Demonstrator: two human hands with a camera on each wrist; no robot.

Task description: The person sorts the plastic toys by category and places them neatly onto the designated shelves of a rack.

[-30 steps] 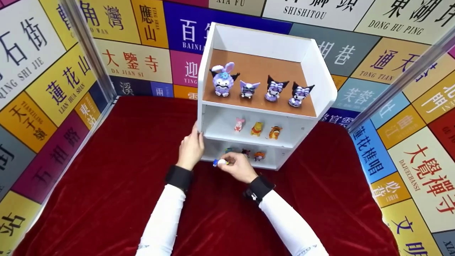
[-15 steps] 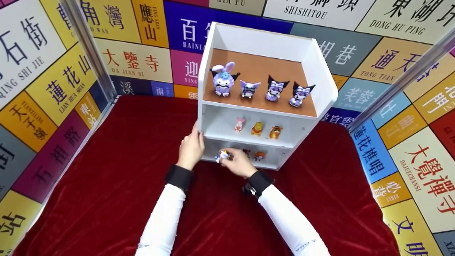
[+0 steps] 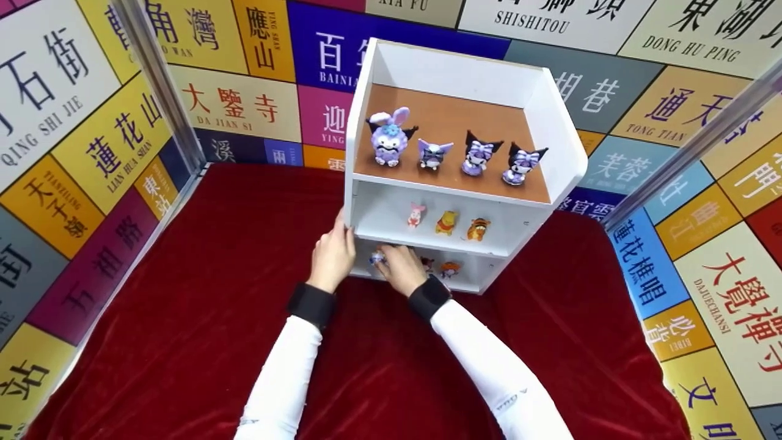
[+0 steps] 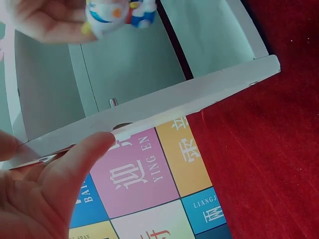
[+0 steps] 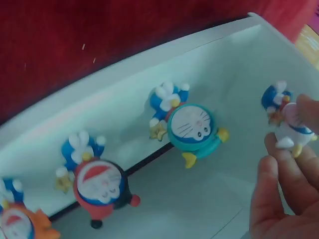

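Note:
My right hand [image 3: 403, 269] reaches into the left end of the lowest compartment of a white shelf unit [image 3: 559, 140]. Between thumb and fingers it holds a small Doraemon figurine [image 5: 294, 122] with a white body and a blue part; the same figurine [image 4: 107, 15] shows blurred in the left wrist view. Along the compartment beside it stand a teal Doraemon figurine [image 5: 192, 129], a red-and-black one [image 5: 102, 181] and an orange one [image 5: 25, 221]. My left hand [image 3: 332, 256] grips the unit's left side panel [image 4: 164, 99], its thumb along the panel.
Several purple-and-black figurines [image 3: 431, 156] line the brown top shelf. In the middle compartment are a pink piglet [image 3: 415, 215], a yellow bear [image 3: 446, 223] and an orange tiger [image 3: 478, 229]. Red cloth [image 3: 232, 244] covers the table; sign-printed walls [image 3: 238, 104] surround it.
My right hand has turned the figurine from lying sideways to upright and carried it forward into the lowest compartment's left end. The left hand stays on the side panel.

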